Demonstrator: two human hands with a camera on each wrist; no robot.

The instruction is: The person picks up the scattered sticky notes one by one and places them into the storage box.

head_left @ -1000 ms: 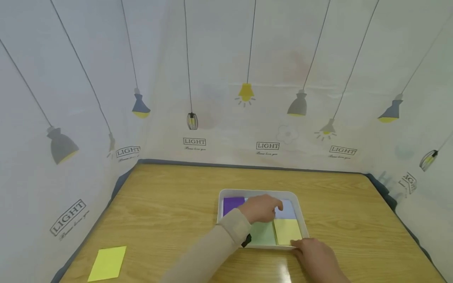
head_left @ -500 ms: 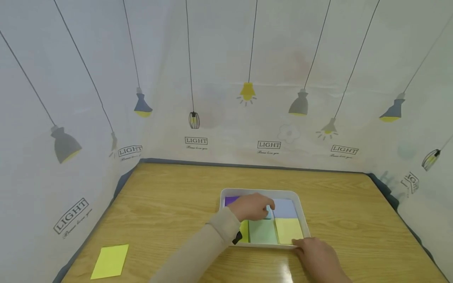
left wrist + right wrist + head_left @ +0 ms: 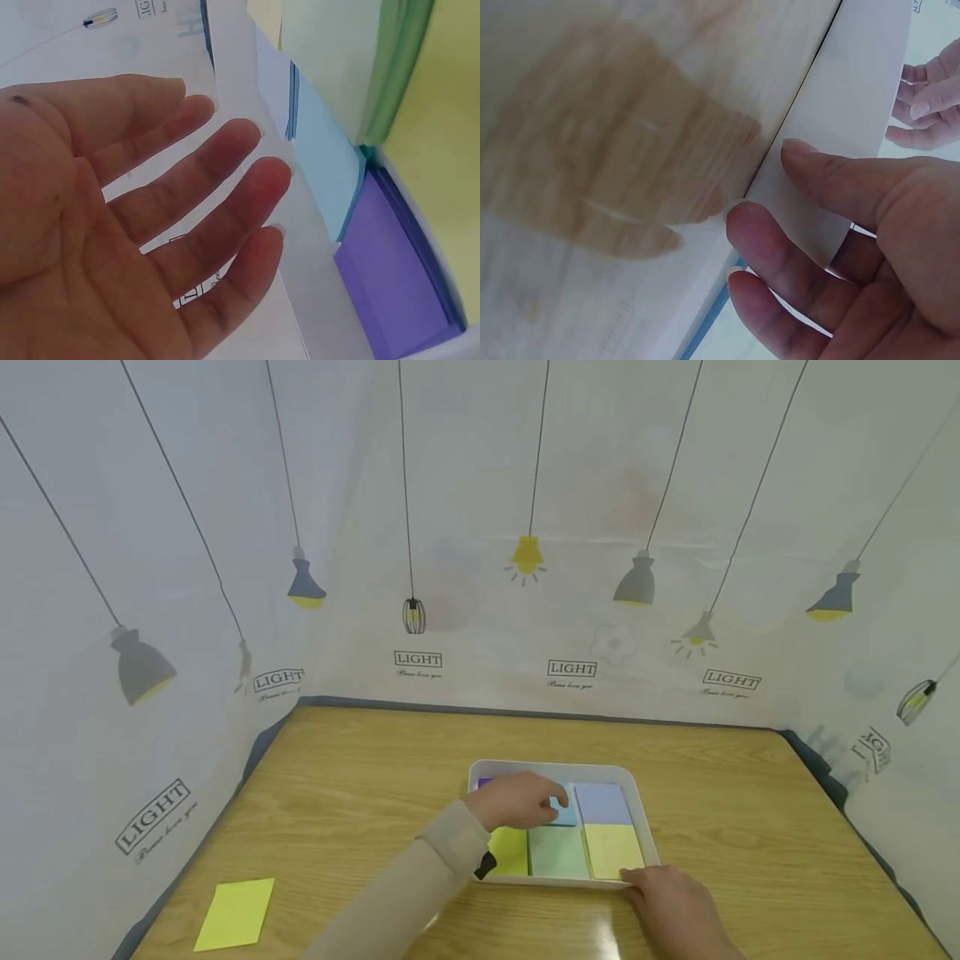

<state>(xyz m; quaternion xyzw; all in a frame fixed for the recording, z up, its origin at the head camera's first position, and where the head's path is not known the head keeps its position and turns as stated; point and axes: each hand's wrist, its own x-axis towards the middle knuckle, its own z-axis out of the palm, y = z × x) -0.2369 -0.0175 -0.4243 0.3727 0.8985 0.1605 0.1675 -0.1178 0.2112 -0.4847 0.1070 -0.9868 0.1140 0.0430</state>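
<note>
A white tray (image 3: 641, 802) holds several pads of sticky notes in two rows. Along its far row lie a purple pad (image 3: 397, 262), a light blue pad (image 3: 564, 810) and a lavender pad (image 3: 603, 803). The near row has a yellow-green pad (image 3: 512, 852), a mint green pad (image 3: 558, 852) and a pale yellow pad (image 3: 611, 850). My left hand (image 3: 517, 800) is over the far row beside the light blue pad, fingers loosely bent with nothing in them; it mostly covers the purple pad in the head view. At the near right corner, my right hand (image 3: 675, 902) grips the tray's edge.
A bright yellow sticky note (image 3: 235, 914) lies by itself at the front left of the wood-grain table (image 3: 360, 777). White sheets printed with hanging lamps (image 3: 525, 556) enclose the table at the back and both sides.
My left hand has moved left across the far row, from the lavender pad past the light blue one, uncovering both and the yellow-green pad. The right hand stays at the corner.
</note>
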